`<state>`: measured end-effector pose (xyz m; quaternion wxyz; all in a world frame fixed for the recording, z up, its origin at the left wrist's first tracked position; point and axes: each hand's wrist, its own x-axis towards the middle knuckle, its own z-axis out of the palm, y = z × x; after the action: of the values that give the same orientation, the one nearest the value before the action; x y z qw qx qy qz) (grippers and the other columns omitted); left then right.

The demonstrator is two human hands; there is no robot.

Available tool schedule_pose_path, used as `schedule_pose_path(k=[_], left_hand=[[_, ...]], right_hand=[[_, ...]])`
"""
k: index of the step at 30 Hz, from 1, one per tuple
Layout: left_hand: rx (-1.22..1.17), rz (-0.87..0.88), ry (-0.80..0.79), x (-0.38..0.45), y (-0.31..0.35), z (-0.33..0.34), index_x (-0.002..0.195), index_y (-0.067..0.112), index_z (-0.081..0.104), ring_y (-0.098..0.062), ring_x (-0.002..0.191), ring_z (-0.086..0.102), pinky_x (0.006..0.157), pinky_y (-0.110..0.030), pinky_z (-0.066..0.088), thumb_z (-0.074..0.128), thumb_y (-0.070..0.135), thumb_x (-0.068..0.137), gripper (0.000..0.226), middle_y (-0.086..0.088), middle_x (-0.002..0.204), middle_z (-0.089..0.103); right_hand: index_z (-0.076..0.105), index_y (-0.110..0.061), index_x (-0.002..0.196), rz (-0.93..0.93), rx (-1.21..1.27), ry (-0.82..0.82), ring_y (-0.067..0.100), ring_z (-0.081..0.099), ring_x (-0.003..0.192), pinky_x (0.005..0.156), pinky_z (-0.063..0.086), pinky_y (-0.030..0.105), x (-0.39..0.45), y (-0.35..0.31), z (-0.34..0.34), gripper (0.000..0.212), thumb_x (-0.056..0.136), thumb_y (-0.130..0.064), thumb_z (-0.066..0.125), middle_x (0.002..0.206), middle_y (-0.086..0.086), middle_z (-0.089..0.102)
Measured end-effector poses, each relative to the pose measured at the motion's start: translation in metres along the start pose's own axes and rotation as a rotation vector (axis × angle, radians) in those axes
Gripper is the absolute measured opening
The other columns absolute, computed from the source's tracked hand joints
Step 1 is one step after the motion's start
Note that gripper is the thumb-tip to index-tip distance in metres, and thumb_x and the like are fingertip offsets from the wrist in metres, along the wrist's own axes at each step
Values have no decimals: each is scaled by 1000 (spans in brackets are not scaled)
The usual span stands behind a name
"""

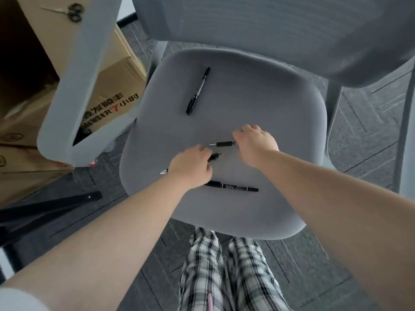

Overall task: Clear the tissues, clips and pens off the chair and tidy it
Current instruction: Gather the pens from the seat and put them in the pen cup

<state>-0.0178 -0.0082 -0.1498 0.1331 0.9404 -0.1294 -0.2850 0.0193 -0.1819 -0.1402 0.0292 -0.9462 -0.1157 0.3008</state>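
A grey chair seat [280, 113] carries several black pens. One black marker [198, 90] lies alone toward the back of the seat. Another marker [233, 187] lies near the front, partly under my left wrist. My left hand [190, 169] is closed around a black pen whose ends stick out at both sides of the fist. My right hand [256, 142] grips a pen with a rubber grip [223, 144] by its rear end, its metal tip pointing left. No tissues or clips show on the seat.
Cardboard boxes [107, 102] stand on the left beyond the grey armrest [74, 90], with scissors [71, 11] on top of one. The chair back [280, 30] rises behind the seat. My legs in checked trousers [224, 272] stand at the seat's front edge on dark carpet.
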Motion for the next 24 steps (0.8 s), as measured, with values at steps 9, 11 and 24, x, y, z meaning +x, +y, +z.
schedule_pose_path(k=[9, 11, 24], left_hand=[[144, 254, -235, -2, 39, 29, 102, 11, 52, -25, 99, 52, 62, -34, 40, 66, 25, 80, 29, -4, 100, 56], [197, 240, -210, -2, 38, 35, 94, 10, 49, -28, 95, 52, 59, -34, 37, 54, 3, 80, 17, -7, 98, 55], [191, -42, 44, 12, -36, -8, 104, 12, 51, -28, 73, 42, 57, -31, 30, 47, 12, 87, 17, -7, 77, 57]], right_hand=[[37, -14, 86, 13, 81, 46, 29, 41, 77, 70, 31, 34, -1, 6, -22, 18, 83, 2, 44, 77, 2, 39], [45, -12, 94, -32, 73, 55, 30, 44, 84, 75, 31, 35, 3, 3, -23, 18, 84, 2, 43, 88, 6, 45], [40, -11, 132, -169, -100, 161, 34, 43, 122, 102, 36, 44, 65, -55, -36, 48, 86, 1, 50, 129, 13, 44]])
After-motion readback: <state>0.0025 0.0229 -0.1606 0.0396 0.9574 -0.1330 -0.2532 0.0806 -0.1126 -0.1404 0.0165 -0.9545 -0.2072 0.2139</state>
